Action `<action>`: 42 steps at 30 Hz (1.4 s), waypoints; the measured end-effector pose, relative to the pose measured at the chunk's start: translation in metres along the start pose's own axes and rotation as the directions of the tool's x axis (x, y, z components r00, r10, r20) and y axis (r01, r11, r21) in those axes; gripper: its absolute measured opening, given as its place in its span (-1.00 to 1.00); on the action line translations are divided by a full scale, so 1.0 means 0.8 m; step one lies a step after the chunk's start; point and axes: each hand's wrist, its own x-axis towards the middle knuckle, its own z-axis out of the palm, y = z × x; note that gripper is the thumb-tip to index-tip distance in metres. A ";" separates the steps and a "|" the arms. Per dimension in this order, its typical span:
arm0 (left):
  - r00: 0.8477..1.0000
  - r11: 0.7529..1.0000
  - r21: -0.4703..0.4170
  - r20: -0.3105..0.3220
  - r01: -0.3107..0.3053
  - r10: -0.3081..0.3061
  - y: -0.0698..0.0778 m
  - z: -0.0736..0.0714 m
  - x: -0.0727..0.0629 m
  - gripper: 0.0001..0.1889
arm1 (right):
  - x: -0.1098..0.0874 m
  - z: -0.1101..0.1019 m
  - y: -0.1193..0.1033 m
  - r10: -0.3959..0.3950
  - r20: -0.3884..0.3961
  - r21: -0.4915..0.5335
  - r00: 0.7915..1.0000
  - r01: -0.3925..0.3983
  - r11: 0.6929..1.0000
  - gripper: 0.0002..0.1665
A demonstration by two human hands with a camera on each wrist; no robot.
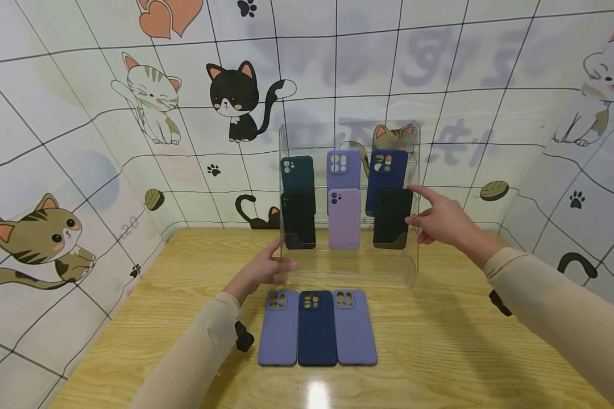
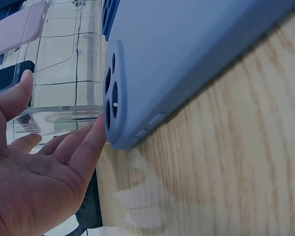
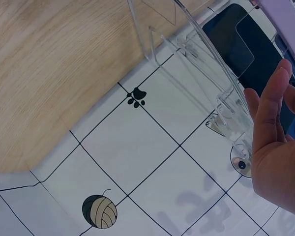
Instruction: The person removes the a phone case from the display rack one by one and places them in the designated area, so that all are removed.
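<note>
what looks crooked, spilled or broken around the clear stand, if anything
Nothing stands out. The upper cases and lower cases sit in neat rows in the clear stand; three loose cases lie side by side on the table. No spill or damage shows.

Cream long sleeves, bare hands, something black at each wrist.
Both sleeves are plain, pale beige and loosely cut. The left sleeve (image 1: 186, 355) creases and bunches toward its cuff (image 1: 227, 304), where the cloth gathers into soft folds. The right sleeve (image 1: 558, 309) runs smoother, and its own cuff (image 1: 503, 260) has a band-like edge. The left hand (image 1: 261, 270) and right hand (image 1: 442, 218) are bare from the cuffs onward. A small, lumpy black attachment (image 1: 243, 336) juts out by the left cuff; a dark, elongated piece (image 1: 501, 303) shows beneath the right one, partly hidden by cloth.
</note>
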 end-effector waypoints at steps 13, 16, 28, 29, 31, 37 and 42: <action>1.000 1.000 0.007 -0.007 0.005 -0.005 -0.003 -0.001 0.000 -0.03 | 0.004 0.027 0.004 -0.039 -0.040 0.034 0.998 0.041 0.999 0.09; 1.000 1.000 -0.005 -0.009 0.009 -0.009 -0.003 -0.001 0.000 -0.02 | 0.006 0.034 0.009 -0.059 -0.069 0.010 0.996 0.060 0.998 0.09; 1.000 1.000 0.016 0.007 -0.003 0.003 -0.001 0.000 0.000 -0.04 | 0.011 0.055 0.033 -0.203 -0.225 -0.094 0.953 0.186 0.978 -0.03; 1.000 1.000 0.022 0.009 -0.006 0.006 -0.001 0.000 0.000 -0.05 | 0.011 0.055 0.035 -0.216 -0.236 -0.098 0.948 0.198 0.975 -0.04; 1.000 1.000 0.022 0.008 -0.003 0.002 -0.001 -0.001 0.000 -0.05 | 0.011 0.056 0.038 -0.235 -0.253 -0.097 0.938 0.217 0.971 -0.07; 1.000 1.000 0.020 -0.001 -0.005 0.005 -0.001 0.000 -0.001 -0.05 | 0.011 0.057 0.042 -0.275 -0.276 -0.092 0.921 0.259 0.961 -0.09; 1.000 1.000 0.004 -0.007 -0.005 0.005 0.000 0.001 -0.002 -0.05 | 0.013 0.056 0.040 -0.325 -0.298 -0.142 0.898 0.295 0.945 -0.12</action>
